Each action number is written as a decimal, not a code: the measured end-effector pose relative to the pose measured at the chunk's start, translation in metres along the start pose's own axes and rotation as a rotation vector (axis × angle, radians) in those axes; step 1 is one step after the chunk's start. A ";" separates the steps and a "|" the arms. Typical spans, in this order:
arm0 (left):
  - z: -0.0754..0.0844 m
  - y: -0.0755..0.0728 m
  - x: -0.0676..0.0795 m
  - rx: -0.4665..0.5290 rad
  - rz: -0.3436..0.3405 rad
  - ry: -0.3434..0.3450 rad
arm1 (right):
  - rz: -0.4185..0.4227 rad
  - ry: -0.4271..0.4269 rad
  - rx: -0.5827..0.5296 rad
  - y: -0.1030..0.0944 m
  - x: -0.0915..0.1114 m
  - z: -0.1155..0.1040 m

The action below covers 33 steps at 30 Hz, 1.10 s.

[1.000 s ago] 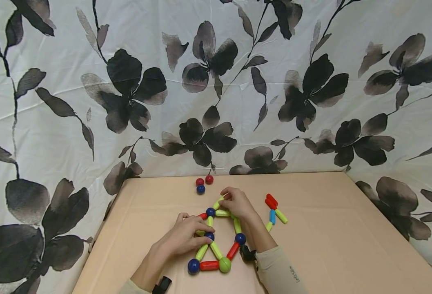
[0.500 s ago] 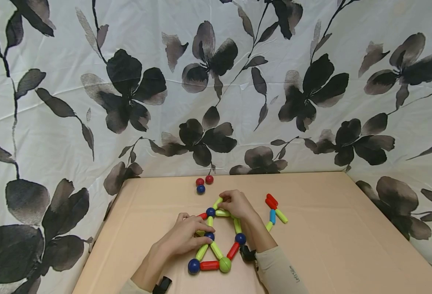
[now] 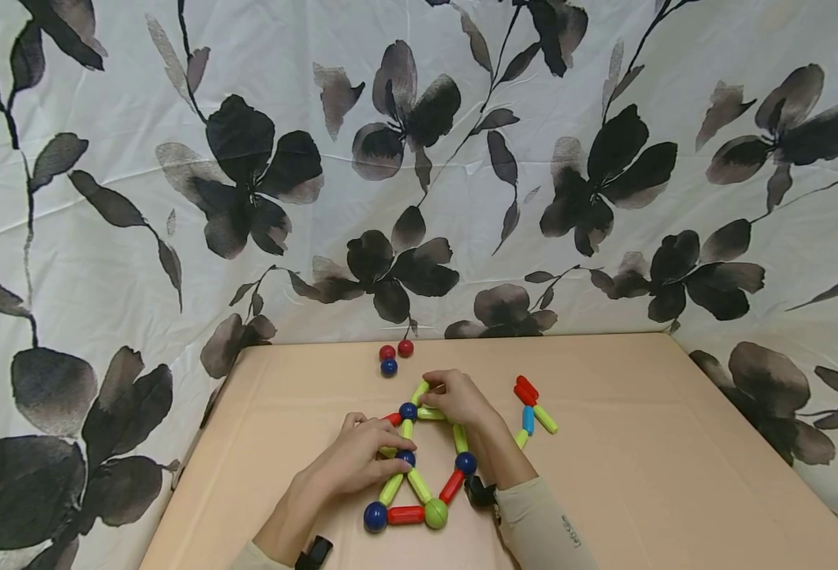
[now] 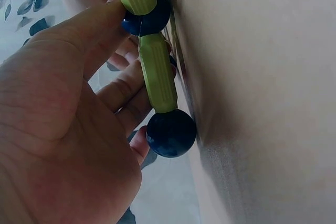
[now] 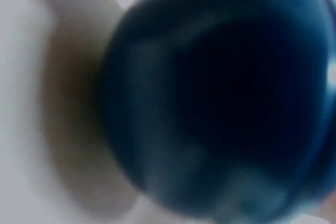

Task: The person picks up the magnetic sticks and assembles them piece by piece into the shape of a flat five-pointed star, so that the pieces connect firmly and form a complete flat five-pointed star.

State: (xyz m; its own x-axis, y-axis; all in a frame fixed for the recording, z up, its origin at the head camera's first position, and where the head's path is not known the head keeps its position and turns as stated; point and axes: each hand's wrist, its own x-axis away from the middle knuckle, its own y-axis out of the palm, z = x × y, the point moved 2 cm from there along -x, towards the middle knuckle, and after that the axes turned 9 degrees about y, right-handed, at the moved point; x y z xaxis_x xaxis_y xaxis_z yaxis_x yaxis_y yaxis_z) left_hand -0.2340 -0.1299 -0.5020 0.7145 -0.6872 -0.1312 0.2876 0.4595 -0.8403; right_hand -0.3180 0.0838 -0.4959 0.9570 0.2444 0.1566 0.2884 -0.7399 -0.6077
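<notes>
A flat frame of magnetic building rods and balls lies on the table, in yellow-green, red and blue. My left hand pinches a blue ball at its middle between thumb and fingers. In the left wrist view a yellow-green rod runs from this joint to another blue ball beside the curled fingers. At the frame's far end, my right hand pinches the tip of a yellow-green rod, whose other end meets a blue ball. A blue ball fills the right wrist view, blurred.
Two red balls and a blue ball sit near the table's far edge. Right of the right hand lie loose red rods, a light blue rod and yellow-green rods. A flowered cloth hangs behind the table.
My right hand has shifted very slightly left, and the tip of the rod it pinches has tilted left with it. The left hand has stayed put.
</notes>
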 end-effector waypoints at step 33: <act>-0.002 0.001 0.000 0.026 -0.018 -0.013 | -0.278 -0.172 0.241 -0.109 0.074 0.054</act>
State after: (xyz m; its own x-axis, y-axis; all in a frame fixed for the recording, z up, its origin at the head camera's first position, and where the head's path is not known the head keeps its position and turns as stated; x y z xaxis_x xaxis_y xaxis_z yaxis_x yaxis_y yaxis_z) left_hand -0.2351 -0.1306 -0.5036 0.7172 -0.6882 -0.1097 0.3165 0.4619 -0.8285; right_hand -0.2807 0.2163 -0.4602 0.8182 0.5311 0.2201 0.4998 -0.4680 -0.7288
